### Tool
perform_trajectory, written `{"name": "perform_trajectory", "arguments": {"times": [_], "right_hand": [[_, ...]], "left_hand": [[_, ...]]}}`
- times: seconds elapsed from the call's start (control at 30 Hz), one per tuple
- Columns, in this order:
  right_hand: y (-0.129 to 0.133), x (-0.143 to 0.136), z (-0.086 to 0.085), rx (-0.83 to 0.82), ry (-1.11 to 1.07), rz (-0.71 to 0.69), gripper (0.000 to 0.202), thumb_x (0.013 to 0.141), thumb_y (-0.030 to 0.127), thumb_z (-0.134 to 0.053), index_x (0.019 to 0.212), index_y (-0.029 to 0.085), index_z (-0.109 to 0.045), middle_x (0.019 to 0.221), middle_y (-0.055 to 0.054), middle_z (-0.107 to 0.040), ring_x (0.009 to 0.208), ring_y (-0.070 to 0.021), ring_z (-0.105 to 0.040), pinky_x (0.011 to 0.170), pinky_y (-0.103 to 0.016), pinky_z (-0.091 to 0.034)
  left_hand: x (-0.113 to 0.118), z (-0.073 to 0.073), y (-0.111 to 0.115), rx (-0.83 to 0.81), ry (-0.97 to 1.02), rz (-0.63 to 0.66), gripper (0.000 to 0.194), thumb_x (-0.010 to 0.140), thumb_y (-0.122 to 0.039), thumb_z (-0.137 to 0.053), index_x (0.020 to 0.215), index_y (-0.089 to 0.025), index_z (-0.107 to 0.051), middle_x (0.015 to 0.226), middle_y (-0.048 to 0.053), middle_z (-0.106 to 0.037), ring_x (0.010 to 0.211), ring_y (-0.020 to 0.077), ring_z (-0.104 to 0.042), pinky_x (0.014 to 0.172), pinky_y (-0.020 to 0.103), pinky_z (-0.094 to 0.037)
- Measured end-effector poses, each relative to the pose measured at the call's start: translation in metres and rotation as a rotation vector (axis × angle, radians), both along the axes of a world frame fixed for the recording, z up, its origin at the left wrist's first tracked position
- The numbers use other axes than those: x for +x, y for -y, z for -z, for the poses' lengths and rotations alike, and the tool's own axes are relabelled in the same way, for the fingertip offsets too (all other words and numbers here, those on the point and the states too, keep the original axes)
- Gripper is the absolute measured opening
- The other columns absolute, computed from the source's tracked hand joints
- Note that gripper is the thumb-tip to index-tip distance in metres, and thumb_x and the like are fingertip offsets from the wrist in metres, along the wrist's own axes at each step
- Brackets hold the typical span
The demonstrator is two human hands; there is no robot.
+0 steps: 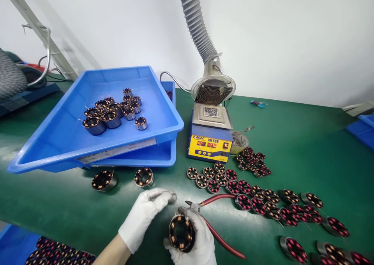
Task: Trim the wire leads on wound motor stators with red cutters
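Observation:
My right hand (201, 243), in a white glove, holds a round motor stator (181, 232) with copper windings, its open face turned toward me. Red-handled cutters (217, 198) lie in the same hand, jaws pointing left just above the stator. My left hand (144, 214), also gloved, is to the left of it. Its fingertips are pinched together beside the cutter jaws, seemingly on a thin wire lead from the stator.
A tilted blue tray (67, 140) with several stators rests on a second tray at the left. Two stators (104, 180) stand in front of it. A yellow-and-blue solder pot (209, 140) sits under a fume hose (194, 19). Several stators (263, 202) cover the green mat at right.

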State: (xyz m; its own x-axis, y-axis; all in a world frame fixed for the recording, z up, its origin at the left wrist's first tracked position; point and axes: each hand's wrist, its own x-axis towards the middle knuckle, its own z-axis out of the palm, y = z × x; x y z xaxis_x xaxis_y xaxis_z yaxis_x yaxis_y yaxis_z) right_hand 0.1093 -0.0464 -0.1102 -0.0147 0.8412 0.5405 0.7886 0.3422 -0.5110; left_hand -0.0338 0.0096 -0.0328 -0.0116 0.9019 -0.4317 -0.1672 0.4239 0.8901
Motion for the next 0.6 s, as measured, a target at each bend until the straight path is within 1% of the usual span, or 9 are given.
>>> {"name": "perform_trajectory", "arguments": {"times": [0.07, 0.1, 0.17, 0.23, 0.3, 0.37, 0.47, 0.53, 0.6], "right_hand": [[-0.001, 0.001, -0.002, 0.023, 0.011, -0.03, 0.058, 0.069, 0.052, -0.06, 0.114, 0.017, -0.047, 0.098, -0.013, -0.066, 0.099, -0.0315, -0.061, 0.075, -0.044, -0.055], [-0.002, 0.002, -0.004, 0.035, 0.018, -0.05, 0.057, 0.07, 0.049, -0.061, 0.115, 0.018, -0.047, 0.098, -0.012, -0.066, 0.098, -0.0306, -0.061, 0.075, -0.044, -0.055], [-0.005, 0.007, -0.006, 0.074, 0.052, -0.116, 0.057, 0.069, 0.047, -0.063, 0.115, 0.018, -0.047, 0.096, -0.01, -0.068, 0.094, -0.0284, -0.063, 0.074, -0.041, -0.056], [-0.009, 0.012, -0.006, 0.121, 0.102, -0.178, 0.06, 0.067, 0.047, -0.065, 0.115, 0.016, -0.048, 0.094, -0.01, -0.068, 0.092, -0.0275, -0.064, 0.072, -0.039, -0.057], [-0.011, 0.015, -0.004, 0.147, 0.141, -0.202, 0.062, 0.066, 0.047, -0.065, 0.116, 0.014, -0.048, 0.093, -0.01, -0.069, 0.091, -0.0278, -0.064, 0.071, -0.038, -0.058], [-0.011, 0.015, -0.001, 0.136, 0.138, -0.183, 0.065, 0.066, 0.048, -0.065, 0.117, 0.013, -0.047, 0.094, -0.012, -0.068, 0.093, -0.0288, -0.064, 0.071, -0.039, -0.058], [-0.004, 0.007, 0.0, 0.077, 0.067, -0.105, 0.068, 0.065, 0.047, -0.066, 0.12, 0.012, -0.046, 0.099, -0.014, -0.067, 0.099, -0.0311, -0.062, 0.073, -0.04, -0.057], [0.004, 0.001, -0.004, -0.015, -0.006, -0.016, 0.063, 0.062, 0.04, -0.068, 0.117, 0.016, -0.05, 0.102, -0.014, -0.066, 0.102, -0.0328, -0.06, 0.075, -0.041, -0.057], [0.008, 0.001, -0.012, -0.178, -0.142, 0.042, 0.051, 0.062, 0.034, -0.069, 0.109, 0.021, -0.057, 0.098, -0.011, -0.068, 0.097, -0.0318, -0.063, 0.071, -0.039, -0.057]], "left_hand": [[-0.006, 0.002, 0.003, 0.052, -0.078, -0.034, 0.029, 0.064, -0.044, -0.062, 0.07, -0.017, -0.069, 0.076, 0.008, -0.07, 0.079, 0.0243, -0.062, 0.079, 0.032, -0.049], [-0.009, 0.003, 0.005, 0.079, -0.121, -0.028, 0.029, 0.063, -0.045, -0.062, 0.069, -0.018, -0.07, 0.077, 0.008, -0.07, 0.08, 0.0254, -0.063, 0.079, 0.033, -0.049], [-0.012, 0.003, 0.008, 0.145, -0.184, 0.017, 0.028, 0.063, -0.045, -0.063, 0.068, -0.019, -0.071, 0.08, 0.009, -0.07, 0.082, 0.0275, -0.063, 0.078, 0.035, -0.051], [-0.013, 0.002, 0.01, 0.231, -0.217, 0.081, 0.026, 0.063, -0.045, -0.063, 0.068, -0.021, -0.073, 0.083, 0.009, -0.07, 0.086, 0.0291, -0.063, 0.081, 0.036, -0.05], [-0.012, 0.002, 0.011, 0.3, -0.226, 0.136, 0.024, 0.064, -0.045, -0.064, 0.069, -0.023, -0.073, 0.082, 0.01, -0.07, 0.087, 0.0296, -0.063, 0.085, 0.037, -0.049], [-0.012, 0.004, 0.012, 0.31, -0.234, 0.131, 0.026, 0.064, -0.047, -0.064, 0.071, -0.024, -0.073, 0.083, 0.01, -0.07, 0.088, 0.0299, -0.063, 0.087, 0.038, -0.049], [-0.02, 0.014, 0.018, 0.256, -0.325, 0.005, 0.03, 0.065, -0.051, -0.063, 0.075, -0.024, -0.073, 0.091, 0.01, -0.069, 0.095, 0.0309, -0.061, 0.091, 0.04, -0.047], [-0.028, 0.023, 0.029, 0.243, -0.434, -0.025, 0.028, 0.067, -0.05, -0.062, 0.078, -0.026, -0.073, 0.098, 0.008, -0.068, 0.102, 0.0307, -0.059, 0.094, 0.039, -0.045], [-0.035, 0.031, 0.043, 0.297, -0.559, 0.027, 0.019, 0.068, -0.047, -0.064, 0.078, -0.033, -0.072, 0.1, 0.003, -0.067, 0.103, 0.029, -0.058, 0.094, 0.038, -0.047]]}}
